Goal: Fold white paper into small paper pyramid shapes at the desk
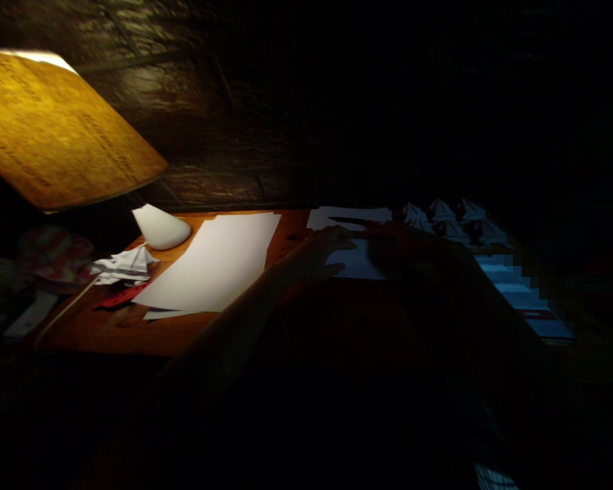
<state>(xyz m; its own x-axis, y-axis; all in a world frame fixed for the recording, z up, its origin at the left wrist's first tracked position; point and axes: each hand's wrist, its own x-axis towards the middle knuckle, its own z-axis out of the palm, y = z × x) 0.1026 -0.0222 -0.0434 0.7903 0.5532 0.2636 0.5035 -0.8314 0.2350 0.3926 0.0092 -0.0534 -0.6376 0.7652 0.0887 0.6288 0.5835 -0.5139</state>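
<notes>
From the head camera we're looking at a wooden counter that's mostly in the dark. Our sheet of paper is near the middle of it, right under both hands. The left hand is on it with the thumb held well apart from the fingers, so we'd call it spread, palm down. The right hand is just beside it at the sheet's right side, but it's so deep in shadow that we honestly can't tell if it's spread or pinching anything.

Just behind the hands we've got some more white paper with a dark, pointed tool lying across it, too dim for us to name. Off to the right there's a cluster of folded paper pieces, and nearer to us a blue striped thing, partly blocky.

Over on the left, bigger white sheets lie overlapping, next to a lamp with a yellow shade and a pale base. By those sheets we see another folded paper piece and something flat and red.
</notes>
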